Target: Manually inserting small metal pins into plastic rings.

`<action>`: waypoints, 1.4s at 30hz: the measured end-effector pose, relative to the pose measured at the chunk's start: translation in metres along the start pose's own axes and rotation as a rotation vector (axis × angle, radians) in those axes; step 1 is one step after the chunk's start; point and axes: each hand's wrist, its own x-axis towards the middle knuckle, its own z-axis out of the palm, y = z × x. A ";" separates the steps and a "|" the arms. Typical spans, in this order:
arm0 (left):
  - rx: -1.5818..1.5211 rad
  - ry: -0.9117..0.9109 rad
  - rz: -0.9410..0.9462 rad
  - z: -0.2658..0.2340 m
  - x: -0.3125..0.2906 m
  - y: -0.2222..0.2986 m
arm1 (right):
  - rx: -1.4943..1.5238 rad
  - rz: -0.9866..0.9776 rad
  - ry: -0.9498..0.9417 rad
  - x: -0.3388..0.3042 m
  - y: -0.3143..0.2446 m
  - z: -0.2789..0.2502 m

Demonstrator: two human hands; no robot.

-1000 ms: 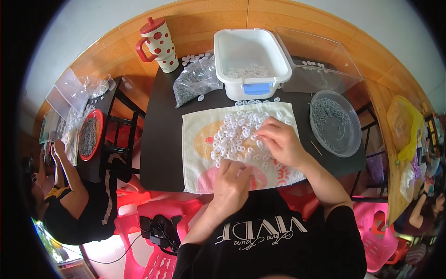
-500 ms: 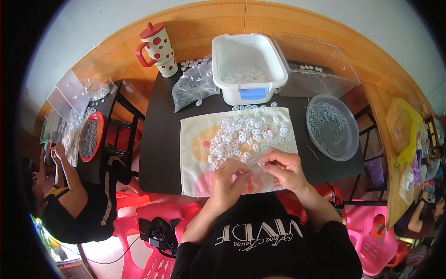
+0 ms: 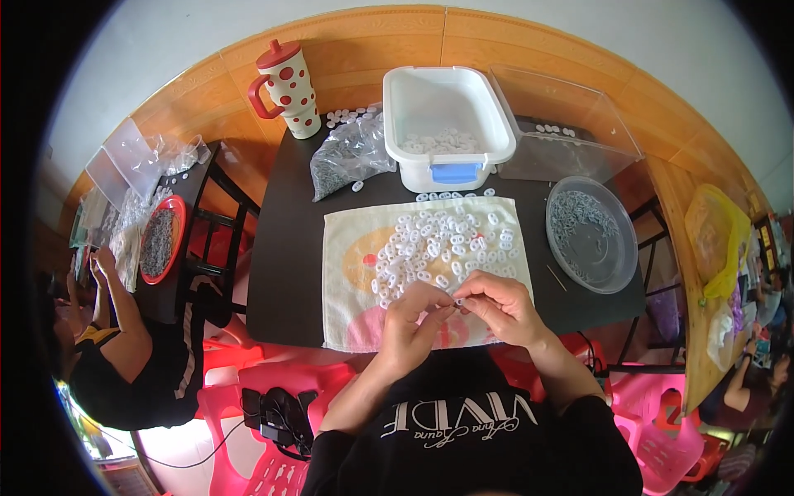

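Over the near edge of a cream patterned towel (image 3: pixel 339 273), my two hands meet fingertip to fingertip. My right hand (image 3: pixel 504 310) pinches a small white oval plastic piece (image 3: pixel 460 302). Beside it, my left hand (image 3: pixel 411 324) is closed in a pinch at the same spot, but what lies between its fingers is too small to make out. Just beyond my fingers spreads a pile of white oval pieces with two holes each (image 3: pixel 430 236).
Behind the towel stands a white bin (image 3: pixel 504 153) partly filled with white pieces. A bag of small grey parts (image 3: pixel 339 165) and a spotted tumbler (image 3: pixel 294 91) are at left. Rightward sit a round clear tub (image 3: pixel 608 269) and a thin stick (image 3: pixel 556 278). Another person (image 3: pixel 116 355) works at far left.
My right hand has moved left with the white piece, and its fingertips now meet those of my left hand. The whole view has shifted slightly.
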 end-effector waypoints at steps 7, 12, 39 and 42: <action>0.061 0.016 0.076 0.000 0.003 0.002 | -0.161 -0.111 -0.003 0.004 0.004 -0.002; 0.111 0.036 0.124 0.002 0.004 0.003 | -0.222 -0.088 0.019 0.006 0.006 -0.002; 0.070 0.067 0.099 0.004 0.001 0.010 | -0.371 -0.369 0.046 0.006 -0.013 0.006; 0.037 0.064 0.109 0.004 0.001 0.010 | -0.383 -0.370 0.039 0.006 -0.013 0.005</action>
